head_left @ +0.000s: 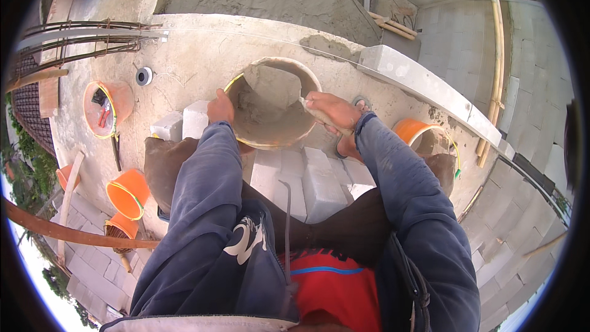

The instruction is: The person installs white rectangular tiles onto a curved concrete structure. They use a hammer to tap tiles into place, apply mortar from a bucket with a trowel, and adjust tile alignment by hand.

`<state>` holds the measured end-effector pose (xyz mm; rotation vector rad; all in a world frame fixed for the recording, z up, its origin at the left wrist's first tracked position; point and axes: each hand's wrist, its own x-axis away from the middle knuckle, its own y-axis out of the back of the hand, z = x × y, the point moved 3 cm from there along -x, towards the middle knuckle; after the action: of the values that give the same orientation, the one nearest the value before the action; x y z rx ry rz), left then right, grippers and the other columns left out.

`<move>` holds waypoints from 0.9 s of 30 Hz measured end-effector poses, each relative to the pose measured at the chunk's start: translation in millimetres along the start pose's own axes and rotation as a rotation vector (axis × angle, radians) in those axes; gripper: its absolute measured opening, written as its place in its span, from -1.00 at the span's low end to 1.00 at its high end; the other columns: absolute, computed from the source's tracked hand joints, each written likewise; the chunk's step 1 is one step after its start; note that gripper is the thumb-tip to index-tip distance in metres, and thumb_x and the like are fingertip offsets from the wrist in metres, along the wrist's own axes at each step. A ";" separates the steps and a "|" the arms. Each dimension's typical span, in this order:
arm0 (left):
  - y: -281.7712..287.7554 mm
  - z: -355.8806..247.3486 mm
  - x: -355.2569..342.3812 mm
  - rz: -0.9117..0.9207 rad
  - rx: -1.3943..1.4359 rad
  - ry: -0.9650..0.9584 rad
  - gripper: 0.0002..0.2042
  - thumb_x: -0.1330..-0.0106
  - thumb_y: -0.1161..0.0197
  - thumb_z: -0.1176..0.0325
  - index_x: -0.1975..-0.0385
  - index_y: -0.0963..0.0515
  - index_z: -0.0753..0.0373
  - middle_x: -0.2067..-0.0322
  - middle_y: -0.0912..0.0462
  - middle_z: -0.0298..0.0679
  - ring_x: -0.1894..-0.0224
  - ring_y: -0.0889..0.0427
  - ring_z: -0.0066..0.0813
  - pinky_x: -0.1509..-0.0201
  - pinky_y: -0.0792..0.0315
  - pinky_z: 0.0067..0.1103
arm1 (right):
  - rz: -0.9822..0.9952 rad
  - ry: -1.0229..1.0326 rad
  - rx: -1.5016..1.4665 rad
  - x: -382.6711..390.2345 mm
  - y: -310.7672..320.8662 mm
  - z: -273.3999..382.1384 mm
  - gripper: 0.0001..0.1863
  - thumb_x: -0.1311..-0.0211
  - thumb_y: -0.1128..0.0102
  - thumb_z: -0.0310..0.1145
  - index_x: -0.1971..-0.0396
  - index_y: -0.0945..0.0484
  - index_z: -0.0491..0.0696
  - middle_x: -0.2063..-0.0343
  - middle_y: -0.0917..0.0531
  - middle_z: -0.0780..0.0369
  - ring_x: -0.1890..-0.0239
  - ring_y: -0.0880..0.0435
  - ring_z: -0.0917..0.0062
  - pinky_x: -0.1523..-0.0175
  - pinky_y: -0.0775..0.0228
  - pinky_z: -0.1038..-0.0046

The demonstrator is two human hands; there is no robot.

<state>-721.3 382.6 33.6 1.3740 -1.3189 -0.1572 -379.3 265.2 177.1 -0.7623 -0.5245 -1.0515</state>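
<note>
Between my knees stands a round bucket [270, 141] with wet grey mortar [249, 114] inside. My left hand [220, 108] is closed over its left rim, beside the yellow-green wire handle. My right hand [335, 110], at the right rim, is wrapped round the handle of a trowel [270, 85]. The trowel's blade is coated in mortar and lies over the bucket's opening. Pale light-weight blocks [322, 187] lie just below the bucket, between my legs.
Orange buckets stand at left, one holding tools [109, 109], another on its side [128, 193]; one more [424, 135] is at right. A low block wall [430, 89] runs along the right. Steel rebar [92, 37] juts in from the left near a wire spool [144, 76].
</note>
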 end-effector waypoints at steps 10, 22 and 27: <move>9.5 -25.4 8.7 -0.068 0.068 0.106 -0.37 -0.45 0.05 -0.10 0.10 -0.77 0.39 0.05 -0.74 0.30 -0.09 -0.68 0.35 -0.29 -0.45 -0.06 | -0.595 -0.013 1.029 -87.1 109.7 95.7 -0.54 -0.58 0.07 -0.03 -0.24 -0.50 0.00 -0.05 -0.75 -0.09 -0.16 -0.69 -0.07 -0.25 -0.48 0.01; 11.8 -26.2 5.3 -0.010 0.079 0.103 -0.35 -0.43 0.04 -0.13 0.08 -0.78 0.38 0.04 -0.75 0.28 -0.12 -0.69 0.31 -0.30 -0.47 -0.11 | -0.789 -0.121 1.308 24.1 132.8 61.4 -0.59 -0.56 0.01 -0.09 -0.21 -0.48 -0.01 -0.02 -0.74 -0.02 -0.05 -0.73 -0.05 -0.14 -0.57 0.00; 12.3 -22.4 14.7 0.035 0.089 0.024 -0.36 -0.43 0.03 -0.13 0.05 -0.78 0.36 0.00 -0.74 0.27 -0.15 -0.69 0.26 -0.32 -0.47 -0.12 | -0.483 0.099 1.309 53.5 52.0 59.8 -0.60 -0.55 -0.05 -0.10 -0.21 -0.48 0.00 0.11 -0.72 0.02 0.10 -0.74 0.00 -0.01 -0.60 0.03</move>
<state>-706.8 388.9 58.6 1.4219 -1.3423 -0.0585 -311.5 295.5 237.4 0.5970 -1.1569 -0.9149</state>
